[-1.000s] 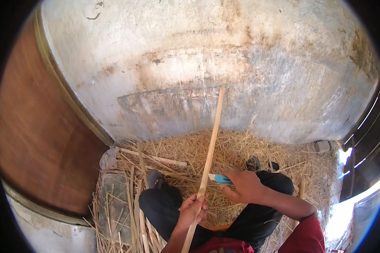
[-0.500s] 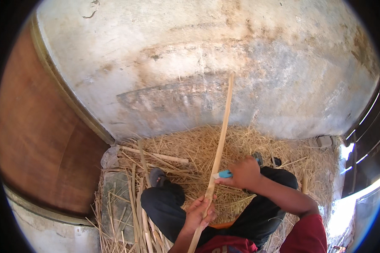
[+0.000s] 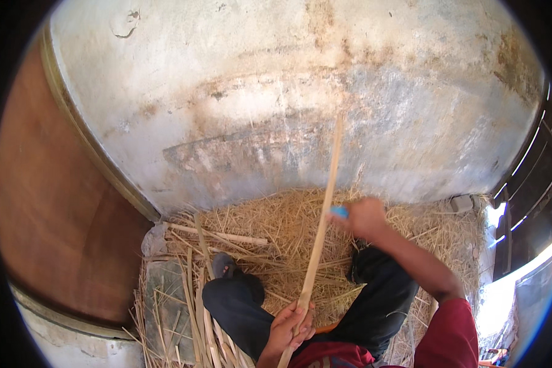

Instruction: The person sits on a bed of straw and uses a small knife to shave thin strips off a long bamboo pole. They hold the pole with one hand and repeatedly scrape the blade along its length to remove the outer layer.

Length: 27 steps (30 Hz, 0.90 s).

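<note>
A long, pale wooden strip, which looks like split bamboo [image 3: 321,236], rises from my lap toward the wall and bends slightly. My left hand [image 3: 292,324] is closed around its lower part, close to my body. Further up, my right hand [image 3: 367,218] grips a small blue-handled knife [image 3: 338,211], held right beside the strip. Motion blurs this hand, and the blade is hard to make out. I sit with both knees bent, the strip passing between my legs.
Shavings [image 3: 288,211] cover the floor in front of me. Long split strips [image 3: 211,334] lie at my left over a grey slab [image 3: 165,294]. Ahead stands a stained plaster wall [image 3: 257,122], with a brown panel [image 3: 73,202] to the left. A small block [image 3: 462,203] sits far right.
My right hand with the knife has moved up along the strip, away from my left hand. My left hand still holds the lower part. My right knee has shifted slightly.
</note>
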Each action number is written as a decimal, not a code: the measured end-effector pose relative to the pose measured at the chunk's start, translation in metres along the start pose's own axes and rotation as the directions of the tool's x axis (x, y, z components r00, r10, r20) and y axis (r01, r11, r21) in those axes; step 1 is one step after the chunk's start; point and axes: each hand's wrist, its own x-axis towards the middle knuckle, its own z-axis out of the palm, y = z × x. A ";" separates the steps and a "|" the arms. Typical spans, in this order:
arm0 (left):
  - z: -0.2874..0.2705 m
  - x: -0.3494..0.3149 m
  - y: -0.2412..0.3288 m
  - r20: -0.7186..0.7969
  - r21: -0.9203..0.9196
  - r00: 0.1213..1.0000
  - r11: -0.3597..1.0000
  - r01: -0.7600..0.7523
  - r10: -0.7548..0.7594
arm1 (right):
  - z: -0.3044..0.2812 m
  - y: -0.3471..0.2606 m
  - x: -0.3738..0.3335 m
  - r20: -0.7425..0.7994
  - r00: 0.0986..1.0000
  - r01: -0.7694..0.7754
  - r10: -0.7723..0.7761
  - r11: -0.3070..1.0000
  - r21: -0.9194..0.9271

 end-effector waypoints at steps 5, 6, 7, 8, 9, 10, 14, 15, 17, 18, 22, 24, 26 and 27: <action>-0.013 0.016 0.003 0.159 -0.143 0.985 0.989 -0.038 0.061 | 0.007 -0.058 -0.064 -0.080 0.904 0.426 -0.421 0.902 0.068; -0.012 0.014 0.004 0.139 -0.145 0.988 0.989 -0.042 0.062 | 0.009 -0.063 -0.067 -0.149 0.871 0.482 -0.469 0.873 0.072; -0.009 0.013 0.005 0.119 -0.147 0.991 0.988 -0.045 0.063 | 0.012 -0.059 -0.061 -0.186 0.848 0.513 -0.497 0.857 0.047; -0.007 0.012 0.006 0.101 -0.148 0.993 0.988 -0.048 0.063 | 0.017 -0.055 -0.054 -0.205 0.884 0.429 -0.420 0.903 0.001; -0.004 0.009 0.007 0.102 -0.125 0.993 0.991 -0.051 0.064 | 0.020 -0.048 -0.041 -0.239 0.909 0.338 -0.340 0.940 -0.053; -0.002 0.003 0.005 0.107 -0.105 0.992 0.993 -0.048 0.059 | 0.022 -0.037 -0.029 -0.273 0.927 0.235 -0.255 0.966 -0.107; -0.006 -0.011 -0.009 0.083 -0.129 0.996 0.991 0.024 -0.013 | 0.018 -0.004 0.004 -0.027 1.000 -0.015 0.015 1.000 -0.001; -0.008 -0.013 -0.010 0.042 -0.089 0.999 0.996 -0.007 0.010 | 0.015 -0.014 0.000 0.065 0.998 -0.001 -0.001 1.000 0.019; -0.012 -0.005 -0.009 0.063 -0.099 0.997 0.995 -0.028 0.034 | 0.017 -0.045 -0.047 0.073 0.975 0.207 -0.209 0.978 0.033; -0.013 -0.004 -0.004 0.063 -0.097 0.996 0.994 -0.050 0.056 | 0.018 -0.051 -0.055 0.032 0.959 0.279 -0.281 0.959 0.052; 0.001 -0.011 0.003 0.044 0.049 0.997 0.997 -0.058 0.056 | 0.020 -0.036 -0.041 -0.100 0.941 0.323 -0.323 0.946 -0.016; 0.007 -0.020 0.002 -0.008 0.067 1.000 0.998 -0.015 0.016 | 0.009 -0.008 -0.007 -0.126 0.976 0.179 -0.178 0.984 -0.002; 0.015 -0.026 -0.003 -0.049 0.094 0.999 0.995 0.017 -0.012 | 0.005 0.018 0.011 -0.176 0.972 0.148 -0.157 0.987 -0.065; 0.019 -0.028 -0.004 -0.071 0.122 0.997 0.992 0.019 -0.011 | 0.007 0.028 0.017 -0.185 0.965 0.164 -0.185 0.979 -0.123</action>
